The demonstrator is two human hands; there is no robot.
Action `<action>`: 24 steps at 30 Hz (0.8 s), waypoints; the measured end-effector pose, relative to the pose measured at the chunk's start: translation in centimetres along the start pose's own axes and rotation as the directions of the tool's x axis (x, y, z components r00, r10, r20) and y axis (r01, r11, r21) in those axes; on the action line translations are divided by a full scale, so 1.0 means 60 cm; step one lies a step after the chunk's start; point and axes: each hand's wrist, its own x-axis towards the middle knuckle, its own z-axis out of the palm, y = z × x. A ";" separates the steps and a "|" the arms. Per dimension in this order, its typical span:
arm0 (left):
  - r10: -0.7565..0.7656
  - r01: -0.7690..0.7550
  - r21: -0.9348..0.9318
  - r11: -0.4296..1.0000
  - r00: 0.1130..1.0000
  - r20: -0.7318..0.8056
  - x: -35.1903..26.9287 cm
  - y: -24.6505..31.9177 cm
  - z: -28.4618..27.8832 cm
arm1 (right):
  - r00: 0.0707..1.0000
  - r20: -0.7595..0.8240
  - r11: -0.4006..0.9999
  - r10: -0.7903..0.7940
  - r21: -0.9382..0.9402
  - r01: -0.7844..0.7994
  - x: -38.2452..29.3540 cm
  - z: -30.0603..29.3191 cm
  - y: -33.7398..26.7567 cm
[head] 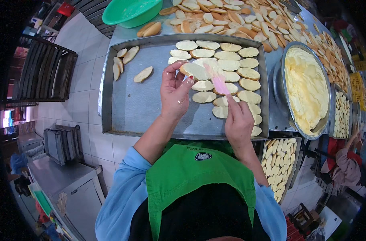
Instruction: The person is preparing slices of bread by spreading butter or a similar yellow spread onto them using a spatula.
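Note:
My left hand (175, 92) holds a bread slice (195, 71) coated with pale cream above a large metal tray (134, 111). Gripped in my right hand (239, 120) is a pink spatula (219, 84), its cream-smeared blade beside the slice's right end. Rows of cream-coated slices (249, 97) lie in the right half of the tray. Toward the tray's left side are several loose slices, one (143, 74) apart from the others. Right of the tray, a metal bowl (327, 120) holds a mass of pale yellow cream (306, 87).
Beyond the tray, many bread slices (234, 18) are heaped on the metal table, with a green basin (131, 13) at its far left. Another tray of coated slices (279, 165) sits lower right. Racked trays (44, 70) stand left; a co-worker (347, 165) is at far right.

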 end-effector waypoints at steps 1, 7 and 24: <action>-0.002 0.002 -0.007 1.000 1.000 0.003 0.000 0.000 -0.001 | 1.000 -0.024 0.999 -0.005 -0.049 0.004 0.001 0.002 0.004; 0.111 -0.128 0.196 0.972 0.989 0.092 0.002 -0.004 -0.008 | 0.993 0.026 0.974 -0.115 -0.192 0.118 0.011 -0.001 0.011; -0.099 0.225 0.679 0.699 0.971 -0.219 0.042 0.029 -0.168 | 0.691 0.517 0.283 0.505 0.657 -0.699 -0.026 -0.049 0.041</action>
